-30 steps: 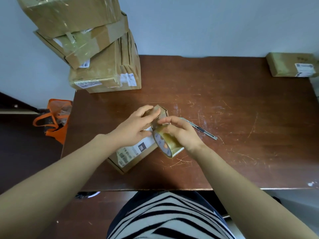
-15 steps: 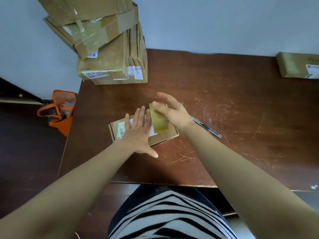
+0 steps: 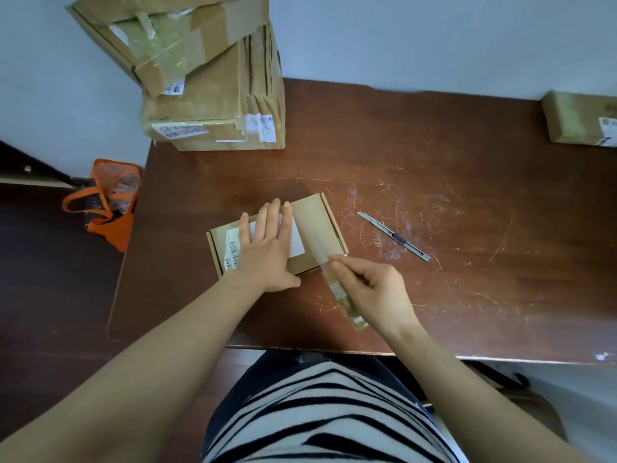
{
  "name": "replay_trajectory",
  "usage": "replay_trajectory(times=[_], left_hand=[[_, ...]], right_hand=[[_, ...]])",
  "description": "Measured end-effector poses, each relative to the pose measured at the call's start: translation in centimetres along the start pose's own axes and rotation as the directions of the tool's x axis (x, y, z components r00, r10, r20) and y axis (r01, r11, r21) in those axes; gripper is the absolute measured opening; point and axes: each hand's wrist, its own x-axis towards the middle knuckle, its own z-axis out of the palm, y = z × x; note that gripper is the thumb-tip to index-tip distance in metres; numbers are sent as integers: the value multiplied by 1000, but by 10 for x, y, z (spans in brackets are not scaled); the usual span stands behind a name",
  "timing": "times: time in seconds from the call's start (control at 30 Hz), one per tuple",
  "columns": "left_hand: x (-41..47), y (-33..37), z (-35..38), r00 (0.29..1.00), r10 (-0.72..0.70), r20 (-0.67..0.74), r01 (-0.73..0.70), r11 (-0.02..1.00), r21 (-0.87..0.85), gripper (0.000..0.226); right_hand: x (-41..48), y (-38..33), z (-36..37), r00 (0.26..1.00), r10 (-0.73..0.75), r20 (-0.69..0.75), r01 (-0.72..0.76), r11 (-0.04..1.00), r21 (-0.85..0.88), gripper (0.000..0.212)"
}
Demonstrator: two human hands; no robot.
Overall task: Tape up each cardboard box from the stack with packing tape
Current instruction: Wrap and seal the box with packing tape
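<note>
Moved since earlier: right hand [image 3: 370,289], gripping tape roll [image 3: 345,297], drawn back past near edge of box [image 3: 320,222]. Box: centre frame on worktop [image 3: 467,195], likely light, stiff; left hand [image 3: 267,248] flat, pressing lid. Hold roll by rim.

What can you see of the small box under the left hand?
Small flat brown cardboard box, closed, lying flat and skewed on the wooden table. A white label and a barcode sticker sit on top. The left hand presses flat on it; a clear tape strip runs across its lid to the roll gripped by the right hand.
</note>
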Motion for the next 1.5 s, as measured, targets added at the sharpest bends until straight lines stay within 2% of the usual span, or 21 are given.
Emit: replay_trajectory(times=[0.3, 0.43, 0.6, 0.7, 0.77, 0.8, 0.83, 0.9, 0.97, 1.1, 1.2, 1.3, 1.4, 1.5], left_hand=[[-1, 0, -2, 999, -19, -50, 14, 996, -89, 137], [0, -1, -3, 998, 9, -62, -13, 997, -75, 139], [1, -2, -4, 998, 48, -38, -50, 997, -58, 131], [1, -3, -7, 998, 56, 42, -54, 997, -54, 130], [0, -1, -16, 991, 60, 121, -42, 989, -140, 120], [2, 3, -23, 992, 58, 110, -36, 981, -188, 110], [7, 10, -30, 998, 56, 36, -47, 976, -212, 97], [22, 29, -35, 980, 61, -188, -99, 975, -197, 74], [34, 46, -28, 960, 88, -266, -131, 981, -146, 66], [48, 51, 0, 966, 113, -234, -118, 993, -8, 69], [40, 49, 2, 960, 140, -243, -148, 989, -16, 69], [23, 49, 14, 923, 232, -308, -242, 970, 7, 67], [17, 46, 18, 944, 236, -231, -239, 971, 13, 71], [12, 39, 18, 937, 249, -243, -253, 967, 17, 74]], right_hand=[[12, 17, 7, 987, 152, 51, -138, 967, -214, 20], [21, 19, 7, 970, 221, 101, -195, 955, -223, 21], [30, 18, 9, 956, 273, 110, -246, 946, -213, 22], [34, 16, 9, 955, 274, 113, -248, 948, -200, 19], [35, 14, 9, 951, 290, 112, -269, 949, -166, 23], [36, 13, 9, 942, 314, 115, -300, 946, -126, 26], [37, 12, 7, 931, 343, 121, -336, 939, -75, 27], [38, 11, 6, 919, 373, 124, -376, 927, -6, 25], [38, 12, 6, 926, 360, 115, -361, 932, -6, 25], [42, 13, 6, 918, 362, 161, -370, 929, 22, 26], [43, 17, 7, 916, 357, 185, -372, 926, 55, 20], [46, 18, 7, 919, 355, 173, -372, 925, 78, 15], [45, 19, 8, 915, 366, 170, -383, 920, 82, 16], [44, 19, 7, 917, 361, 168, -382, 918, 108, 17]])
